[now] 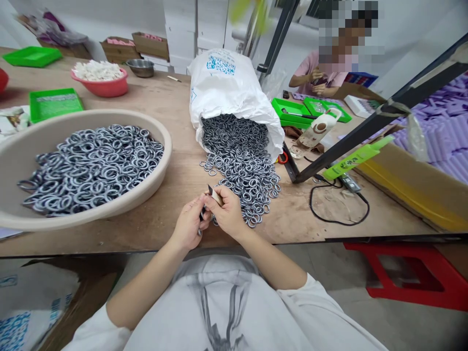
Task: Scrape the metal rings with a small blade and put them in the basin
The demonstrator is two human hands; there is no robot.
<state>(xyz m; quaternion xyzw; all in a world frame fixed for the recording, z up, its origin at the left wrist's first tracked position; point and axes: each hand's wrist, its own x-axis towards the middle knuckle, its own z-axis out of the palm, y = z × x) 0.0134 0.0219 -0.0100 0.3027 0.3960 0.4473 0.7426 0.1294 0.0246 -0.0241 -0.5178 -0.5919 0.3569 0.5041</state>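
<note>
In my right hand (229, 210) is a small knife (217, 197) with a pale handle and a short dark blade that points up and away from me. My left hand (189, 223) is closed around a grey ring (200, 232), mostly hidden by the fingers; whether it holds more than one I cannot tell. Both hands meet over the table's front edge. Just beyond them, a pile of grey rings (248, 181) spills from the mouth of a white sack (230, 85). To the left stands a big beige tub (166, 146) holding many similar rings.
A dark metal post (329, 153) slants up on the right, beside a cable (310, 207) and a green tube (356, 158). Behind are green trays (54, 105), a red bowl (120, 87) of white pieces and a metal bowl (142, 69). A co-worker (329, 73) sits at the back right.
</note>
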